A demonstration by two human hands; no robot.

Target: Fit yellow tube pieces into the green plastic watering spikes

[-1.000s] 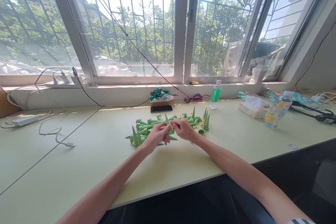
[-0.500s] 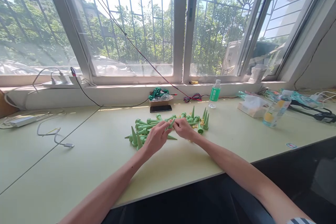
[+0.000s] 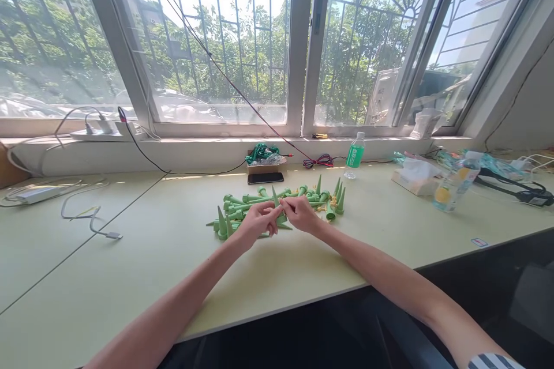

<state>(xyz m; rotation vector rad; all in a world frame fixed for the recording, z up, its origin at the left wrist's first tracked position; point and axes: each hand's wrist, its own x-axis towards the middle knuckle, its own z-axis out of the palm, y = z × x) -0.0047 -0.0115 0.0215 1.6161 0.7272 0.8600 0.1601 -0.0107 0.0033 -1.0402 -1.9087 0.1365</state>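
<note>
A green plastic spike [image 3: 275, 196] stands point up between my two hands, its wide end mostly hidden by fingers. My left hand [image 3: 257, 221] is closed on it from the left with thumb and fingers. From the right, the pinched fingers of my right hand [image 3: 299, 213] meet the same spike near its lower part. Around and behind both hands lie many similar green spikes [image 3: 234, 206], some on their sides and others upright on their caps. Small yellowish pieces [image 3: 332, 199] are scattered among those at the right.
Behind the pile are a black phone [image 3: 265, 178] and a small box of green cable [image 3: 265, 155]. A green-labelled bottle [image 3: 355, 155] stands to the right, with a tissue box [image 3: 415, 177] and another bottle [image 3: 454, 187] beyond. A grey cable [image 3: 97, 225] lies at the left.
The spike in my hands has turned from tilted to nearly upright, point up. My left hand has rotated, and its lower fingers now show below the spike.
</note>
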